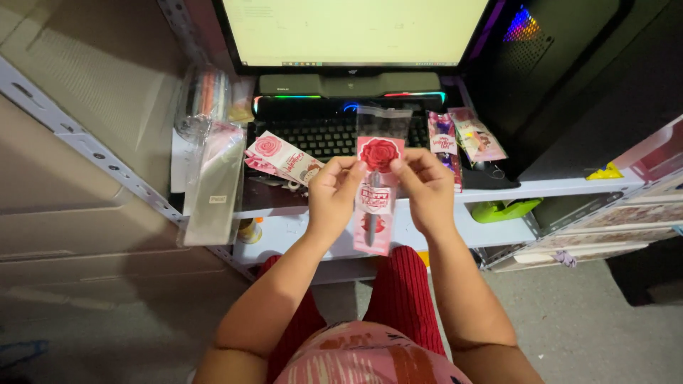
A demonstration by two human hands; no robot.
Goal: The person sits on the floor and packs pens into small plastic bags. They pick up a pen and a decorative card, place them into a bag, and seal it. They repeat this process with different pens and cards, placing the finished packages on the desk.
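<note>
Two hands, left hand (pixel 333 195) and right hand (pixel 427 190), pinch the rose card (pixel 378 186) at its 9 and 3 o'clock edges, w/ clear sleeve (pixel 384 122) at 12, above the counter (pixel 299 229). We judge it light, thin, bendable; hold by edges.

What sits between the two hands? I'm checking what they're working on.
In the head view, a pink rose card in a clear sleeve sits between the left hand and right hand, pinched by both.

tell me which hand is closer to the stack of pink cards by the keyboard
Left. The left hand sits just right of the stack of pink cards; the right hand is farther right, past the held rose card.
</note>
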